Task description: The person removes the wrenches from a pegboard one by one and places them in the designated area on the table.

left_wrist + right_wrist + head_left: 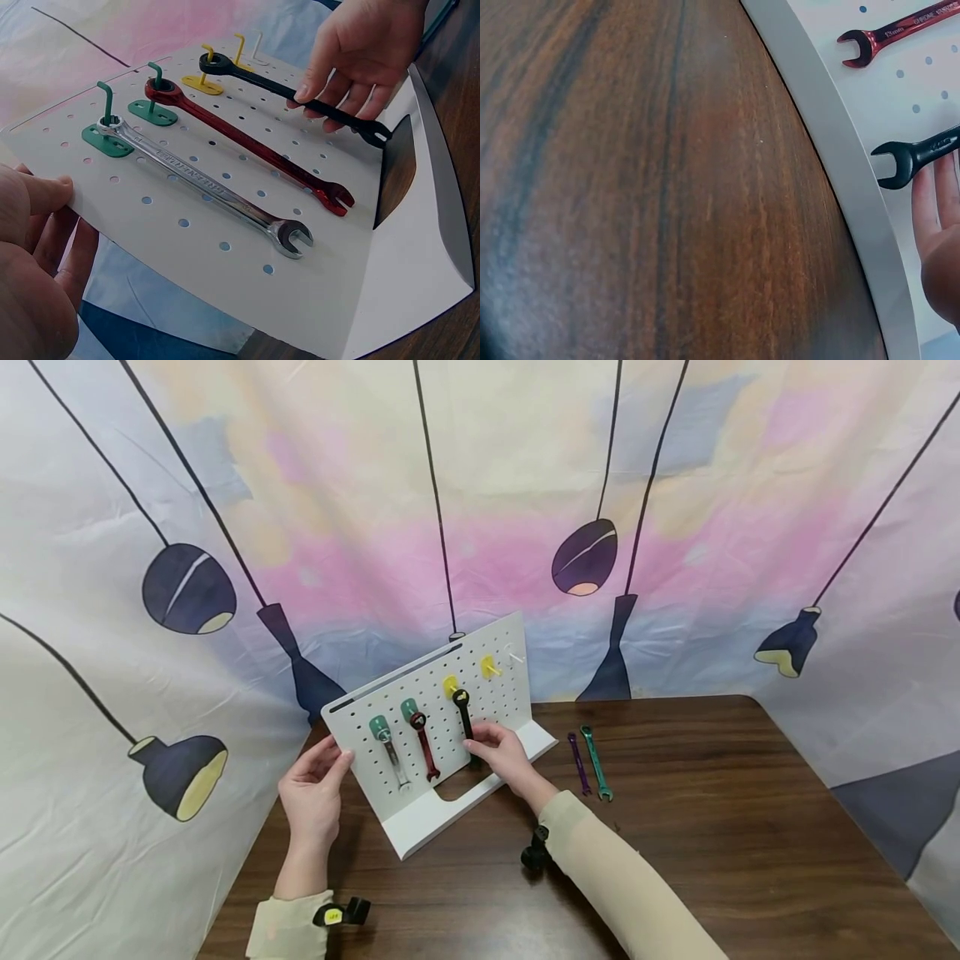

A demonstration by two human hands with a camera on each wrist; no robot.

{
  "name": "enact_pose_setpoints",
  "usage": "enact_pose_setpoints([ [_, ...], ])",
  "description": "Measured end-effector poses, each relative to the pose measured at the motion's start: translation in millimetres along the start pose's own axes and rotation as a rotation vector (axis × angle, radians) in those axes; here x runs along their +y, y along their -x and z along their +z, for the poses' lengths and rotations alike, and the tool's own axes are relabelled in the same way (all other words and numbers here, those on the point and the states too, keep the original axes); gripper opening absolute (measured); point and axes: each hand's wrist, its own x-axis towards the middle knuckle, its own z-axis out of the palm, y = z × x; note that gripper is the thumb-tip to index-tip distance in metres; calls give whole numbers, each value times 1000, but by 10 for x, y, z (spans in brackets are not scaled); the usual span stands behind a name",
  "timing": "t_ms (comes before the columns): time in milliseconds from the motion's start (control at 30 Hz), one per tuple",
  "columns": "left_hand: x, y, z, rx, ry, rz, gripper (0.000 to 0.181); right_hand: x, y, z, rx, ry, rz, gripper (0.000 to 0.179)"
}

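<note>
A white pegboard stand (491, 714) is set at an angle on the table. My left hand (311, 797) pinches its left edge, thumb in front and fingers behind. With thumb and fingers my right hand (504, 758) holds a black combination wrench (274, 88) by its shaft. The wrench's ring end is at a yellow hook (202, 85), whose tip shows through the ring. From two green hooks (152, 112) hang a red wrench (244, 141) and a silver wrench (196, 177) by their ring ends. The right wrist view shows the black wrench's open end above the board's base.
A purple wrench (579, 764) and a green wrench (596, 762) lie on the brown wooden table (697, 810) right of the stand. Another yellow hook (489, 667) and a white hook (513, 654) are farther right on the board. A patterned cloth hangs behind the table.
</note>
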Motion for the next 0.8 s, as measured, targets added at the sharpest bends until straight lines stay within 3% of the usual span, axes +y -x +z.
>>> enact_pose_setpoints([
  [433, 9, -5, 22, -2, 5, 10, 34, -15, 43, -50, -41, -12, -5, 28],
  [800, -8, -10, 10, 9, -3, 8, 33, -69, 112, -176, -122, 22, 16, 32],
])
